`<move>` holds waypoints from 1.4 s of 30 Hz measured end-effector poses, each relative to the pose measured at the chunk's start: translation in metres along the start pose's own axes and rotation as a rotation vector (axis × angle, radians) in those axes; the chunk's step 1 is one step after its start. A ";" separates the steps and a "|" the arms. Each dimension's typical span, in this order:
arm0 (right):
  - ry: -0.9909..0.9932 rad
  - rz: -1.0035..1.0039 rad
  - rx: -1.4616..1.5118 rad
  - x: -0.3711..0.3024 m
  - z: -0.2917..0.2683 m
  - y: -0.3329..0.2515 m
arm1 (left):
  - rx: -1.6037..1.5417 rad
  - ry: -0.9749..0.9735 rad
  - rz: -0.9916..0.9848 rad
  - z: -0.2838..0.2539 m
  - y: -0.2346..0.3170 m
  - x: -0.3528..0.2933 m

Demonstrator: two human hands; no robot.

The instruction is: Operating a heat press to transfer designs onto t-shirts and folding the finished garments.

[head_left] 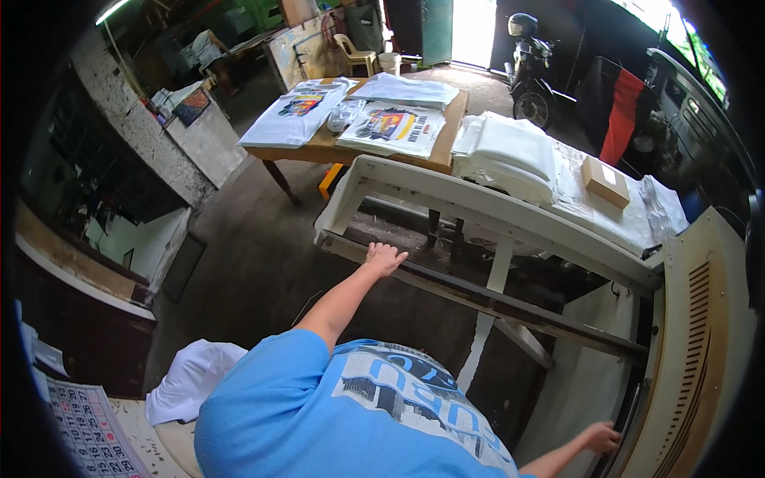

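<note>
Left hand (386,259) spread over long off-white metal frame (510,215); right hand (602,438), grip unclear, near its right end; frame shifting could pinch.

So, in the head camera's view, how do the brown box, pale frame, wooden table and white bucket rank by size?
Largest to smallest, by span:
Pale frame, under the left hand
Wooden table
Brown box
White bucket; it stands farther away, so true size against the box is unsure

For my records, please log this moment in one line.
left hand: on long dark metal rail | right hand: near beige slotted metal panel
</note>
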State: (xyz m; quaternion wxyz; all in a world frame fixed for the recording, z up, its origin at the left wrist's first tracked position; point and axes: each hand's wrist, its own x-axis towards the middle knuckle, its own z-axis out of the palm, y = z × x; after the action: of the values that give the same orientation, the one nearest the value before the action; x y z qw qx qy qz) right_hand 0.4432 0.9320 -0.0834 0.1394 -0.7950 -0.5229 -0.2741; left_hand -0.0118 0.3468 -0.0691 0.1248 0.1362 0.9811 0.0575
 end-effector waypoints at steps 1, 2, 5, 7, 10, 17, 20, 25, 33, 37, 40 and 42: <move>0.120 -0.086 0.160 -0.031 -0.014 -0.017 | -0.002 0.001 0.027 -0.001 0.001 0.002; 0.039 -0.253 0.415 -0.064 -0.053 -0.041 | 0.004 0.015 0.020 0.000 -0.004 -0.001; 0.019 -0.673 0.934 -0.145 -0.138 -0.093 | -0.021 0.009 0.089 -0.006 0.004 0.000; -0.070 -0.861 1.124 -0.205 -0.196 -0.126 | -0.006 0.022 0.093 -0.004 -0.001 -0.001; -0.249 -1.179 1.303 -0.277 -0.281 -0.149 | -0.071 0.013 0.225 -0.006 -0.015 -0.009; -0.626 -1.633 1.226 -0.390 -0.346 -0.171 | -0.266 0.180 0.363 -0.006 -0.061 -0.051; -0.714 -1.708 0.989 -0.418 -0.341 -0.163 | -0.341 0.217 0.293 -0.020 -0.115 -0.080; -0.555 -1.680 0.829 -0.430 -0.339 -0.163 | -0.601 0.437 -0.152 0.019 -0.242 -0.137; -0.486 -1.624 0.774 -0.430 -0.331 -0.174 | -0.461 -0.788 -0.909 0.151 -0.375 -0.316; -0.650 -1.545 0.613 -0.431 -0.336 -0.186 | -1.018 -0.625 -1.179 0.181 -0.393 -0.370; -0.735 -1.502 0.481 -0.437 -0.352 -0.195 | -1.026 -0.353 -1.220 0.191 -0.405 -0.371; -0.829 -1.404 0.330 -0.442 -0.364 -0.199 | -1.035 -0.341 -1.184 0.194 -0.407 -0.359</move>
State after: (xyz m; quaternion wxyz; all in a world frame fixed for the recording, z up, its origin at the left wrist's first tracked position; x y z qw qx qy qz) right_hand 0.0228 0.4957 -0.0585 -0.1531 -0.2899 -0.9397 0.0979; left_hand 0.2704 -0.1286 -0.2331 0.3300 -0.4748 0.7069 0.4074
